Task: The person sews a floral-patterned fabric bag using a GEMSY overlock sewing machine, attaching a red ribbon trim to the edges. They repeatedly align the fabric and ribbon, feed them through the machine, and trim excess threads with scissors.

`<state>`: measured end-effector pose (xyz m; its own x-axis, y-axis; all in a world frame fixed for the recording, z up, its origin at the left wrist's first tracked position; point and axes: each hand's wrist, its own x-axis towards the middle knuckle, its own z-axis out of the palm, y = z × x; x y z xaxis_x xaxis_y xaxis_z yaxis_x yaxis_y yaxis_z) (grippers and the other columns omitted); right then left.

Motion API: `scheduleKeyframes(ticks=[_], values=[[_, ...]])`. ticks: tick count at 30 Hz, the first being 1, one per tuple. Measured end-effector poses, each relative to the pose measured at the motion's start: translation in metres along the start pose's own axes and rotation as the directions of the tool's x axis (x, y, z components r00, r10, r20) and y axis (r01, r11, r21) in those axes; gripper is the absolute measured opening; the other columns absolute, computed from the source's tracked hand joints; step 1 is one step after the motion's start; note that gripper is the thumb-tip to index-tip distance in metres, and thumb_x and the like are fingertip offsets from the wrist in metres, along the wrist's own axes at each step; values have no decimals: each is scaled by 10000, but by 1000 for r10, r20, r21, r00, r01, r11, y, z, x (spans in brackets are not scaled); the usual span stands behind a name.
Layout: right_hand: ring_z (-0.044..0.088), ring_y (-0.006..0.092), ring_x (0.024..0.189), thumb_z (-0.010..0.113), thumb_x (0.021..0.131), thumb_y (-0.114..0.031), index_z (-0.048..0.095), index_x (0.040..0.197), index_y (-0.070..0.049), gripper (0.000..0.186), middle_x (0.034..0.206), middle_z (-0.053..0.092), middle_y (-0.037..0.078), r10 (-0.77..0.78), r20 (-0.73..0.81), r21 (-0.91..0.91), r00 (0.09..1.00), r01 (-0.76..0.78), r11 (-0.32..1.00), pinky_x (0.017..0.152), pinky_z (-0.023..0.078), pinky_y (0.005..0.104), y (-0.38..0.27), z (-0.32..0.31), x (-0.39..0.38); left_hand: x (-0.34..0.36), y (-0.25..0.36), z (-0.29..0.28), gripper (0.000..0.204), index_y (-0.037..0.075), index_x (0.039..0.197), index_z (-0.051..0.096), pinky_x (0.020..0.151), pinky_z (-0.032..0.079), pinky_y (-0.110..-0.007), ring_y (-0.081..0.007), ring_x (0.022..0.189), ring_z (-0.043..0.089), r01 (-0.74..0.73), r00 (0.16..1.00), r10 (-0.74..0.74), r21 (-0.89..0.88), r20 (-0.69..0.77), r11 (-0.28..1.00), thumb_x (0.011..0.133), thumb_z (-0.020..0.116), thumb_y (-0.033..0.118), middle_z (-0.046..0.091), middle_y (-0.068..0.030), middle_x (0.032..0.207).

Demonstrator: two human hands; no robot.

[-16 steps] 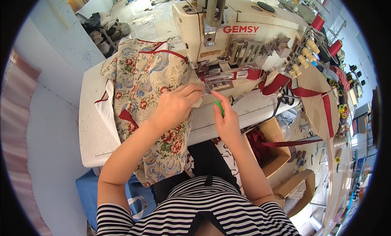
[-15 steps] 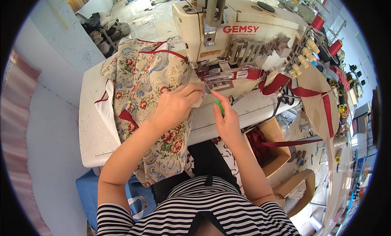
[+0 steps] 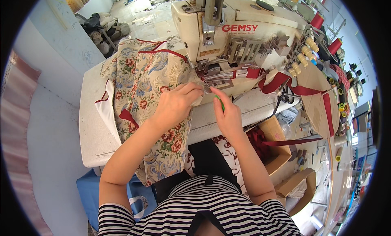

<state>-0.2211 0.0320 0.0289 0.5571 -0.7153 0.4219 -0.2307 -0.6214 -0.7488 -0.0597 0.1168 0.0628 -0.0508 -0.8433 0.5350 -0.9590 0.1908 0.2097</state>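
Observation:
My left hand (image 3: 177,104) lies on a floral tapestry fabric (image 3: 159,78) with dark red binding, its fingertips pinching the edge close to the presser-foot area of a cream sewing machine (image 3: 260,40). In my right hand (image 3: 228,116) is a slim green-handled tool (image 3: 220,102). Its thin tip points up and left toward the needle area; what kind of tool it is I cannot make out. A dark red binding tape (image 3: 277,83) runs into a metal binder guide (image 3: 222,75) just beyond my fingers. The needle itself is hidden.
The tape leads right to a cardboard piece (image 3: 313,101) and down to a cardboard box (image 3: 279,138) holding more red material. Thread cones (image 3: 311,44) stand at the right. The white machine table (image 3: 95,126) extends left, with blue cloth (image 3: 87,187) below it.
My right hand has shifted very slightly, and less of the green handle shows. The left hand and the fabric have stayed in place.

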Motion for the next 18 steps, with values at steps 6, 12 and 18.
scheduleKeyframes(ticks=[6,12,18], values=[[577,324,535,495,920,-163,555,1188,-145,275,623,592,135,57,71,-48,996,-54,997,523,445,413,-8,-4,-3,-2,0,-2,444,104,1004,616,592,519,-322,-201,914,631,18,1000,-18,-13,8,1000,610,560,-91,615,10,1066],[576,323,527,489,925,-177,557,1181,-144,267,599,582,134,48,58,-66,997,-44,997,526,444,417,-2,2,2,-1,1,-2,458,113,1020,618,619,529,-326,-201,930,630,41,999,-41,-14,18,999,614,559,-91,615,3,1078],[589,353,565,481,930,-183,540,1184,-138,264,636,602,147,-20,-45,65,999,23,998,551,453,432,5,10,-1,-2,1,1,474,118,1037,622,628,533,-324,-196,939,626,23,1000,-23,-12,-12,1000,618,554,-94,614,2,1083]])
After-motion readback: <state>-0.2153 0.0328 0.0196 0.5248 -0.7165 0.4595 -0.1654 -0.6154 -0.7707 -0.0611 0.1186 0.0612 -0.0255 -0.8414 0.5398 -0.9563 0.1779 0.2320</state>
